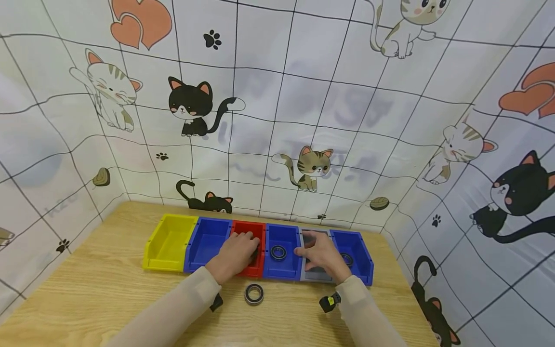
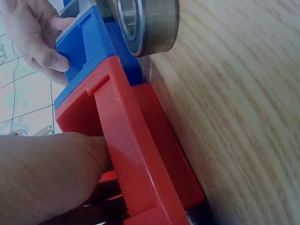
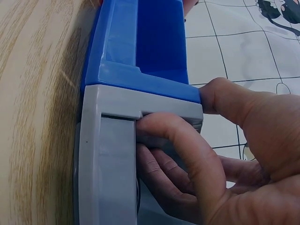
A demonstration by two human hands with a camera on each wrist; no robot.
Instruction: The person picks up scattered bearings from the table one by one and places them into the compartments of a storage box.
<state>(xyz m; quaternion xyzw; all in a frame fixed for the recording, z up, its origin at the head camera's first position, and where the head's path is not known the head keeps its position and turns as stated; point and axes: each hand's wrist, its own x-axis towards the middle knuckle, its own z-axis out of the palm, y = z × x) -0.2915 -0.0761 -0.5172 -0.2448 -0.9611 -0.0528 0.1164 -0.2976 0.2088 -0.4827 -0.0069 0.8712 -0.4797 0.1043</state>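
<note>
My left hand (image 1: 236,253) reaches down into the red bin (image 1: 259,271), its fingertips hidden by the walls. A dark object (image 2: 108,202) shows beneath that hand; I cannot tell whether the fingers grip it. With bent fingers, my right hand (image 1: 323,253) dips into the grey bin (image 1: 315,276). One finger touches the divider beside the blue bin, and nothing shows between thumb and fingers. A bearing (image 1: 278,252) lies in the blue bin (image 1: 282,273) between the hands. Another bearing (image 1: 254,294) rests on the table in front of the red bin.
At the left of the row are a yellow bin (image 1: 169,241) and a blue bin (image 1: 208,241). The rightmost blue bin (image 1: 362,262) holds a bearing (image 1: 347,259), partly behind my right wrist. A cloth wall with cat prints (image 1: 269,120) stands behind the wooden table (image 1: 108,279).
</note>
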